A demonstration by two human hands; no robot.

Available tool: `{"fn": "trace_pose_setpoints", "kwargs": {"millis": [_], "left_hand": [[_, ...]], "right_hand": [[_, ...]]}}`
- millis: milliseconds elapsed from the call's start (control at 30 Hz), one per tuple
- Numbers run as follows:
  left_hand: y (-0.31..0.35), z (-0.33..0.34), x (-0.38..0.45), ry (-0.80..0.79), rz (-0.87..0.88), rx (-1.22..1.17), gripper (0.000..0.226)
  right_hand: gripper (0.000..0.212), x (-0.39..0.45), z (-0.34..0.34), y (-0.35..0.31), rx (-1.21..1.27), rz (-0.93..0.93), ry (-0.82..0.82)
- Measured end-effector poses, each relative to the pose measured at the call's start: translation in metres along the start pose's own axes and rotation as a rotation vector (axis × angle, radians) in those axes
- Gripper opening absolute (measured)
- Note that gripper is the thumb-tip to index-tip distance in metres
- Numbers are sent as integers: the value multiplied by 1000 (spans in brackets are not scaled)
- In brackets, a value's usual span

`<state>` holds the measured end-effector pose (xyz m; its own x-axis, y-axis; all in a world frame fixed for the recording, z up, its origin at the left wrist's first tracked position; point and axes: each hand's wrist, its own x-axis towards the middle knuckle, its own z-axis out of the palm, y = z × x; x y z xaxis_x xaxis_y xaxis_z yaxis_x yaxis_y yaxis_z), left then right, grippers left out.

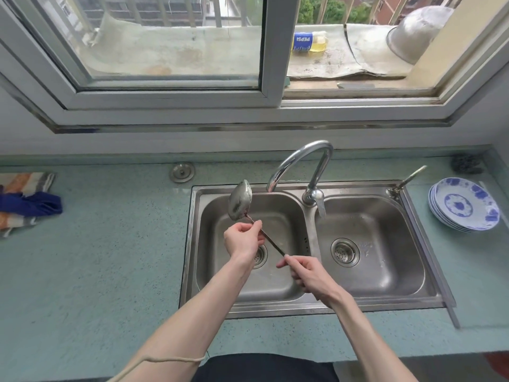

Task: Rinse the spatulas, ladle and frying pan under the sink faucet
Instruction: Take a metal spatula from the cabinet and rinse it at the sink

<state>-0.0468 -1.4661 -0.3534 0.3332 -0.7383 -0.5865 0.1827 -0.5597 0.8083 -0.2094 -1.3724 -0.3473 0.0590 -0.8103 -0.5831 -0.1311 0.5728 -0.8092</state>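
Note:
A metal ladle [240, 200] is held over the left basin of the steel double sink [424, 238], its bowl tilted up at the left of the faucet spout. My left hand [242, 239] pinches the thin shaft just below the bowl. My right hand [305, 272] grips the handle's lower end. The chrome faucet [303, 166] arches over the left basin; no water stream shows. No spatulas or frying pan are in view.
A stack of blue-and-white plates [465, 208] sits on the counter right of the sink. Folded cloths [26, 202] lie at the far left. A round metal cap [182, 172] is set in the counter behind the sink. A dark scrubber [466, 164] rests at the back right.

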Motion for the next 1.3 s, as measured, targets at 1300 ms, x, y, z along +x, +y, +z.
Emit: {"fn": "trace_pose_setpoints", "kwargs": {"millis": [1300], "left_hand": [[-35, -215, -200, 655, 150, -767, 13]], "right_hand": [[24, -105, 148, -56, -504, -399, -955]]}}
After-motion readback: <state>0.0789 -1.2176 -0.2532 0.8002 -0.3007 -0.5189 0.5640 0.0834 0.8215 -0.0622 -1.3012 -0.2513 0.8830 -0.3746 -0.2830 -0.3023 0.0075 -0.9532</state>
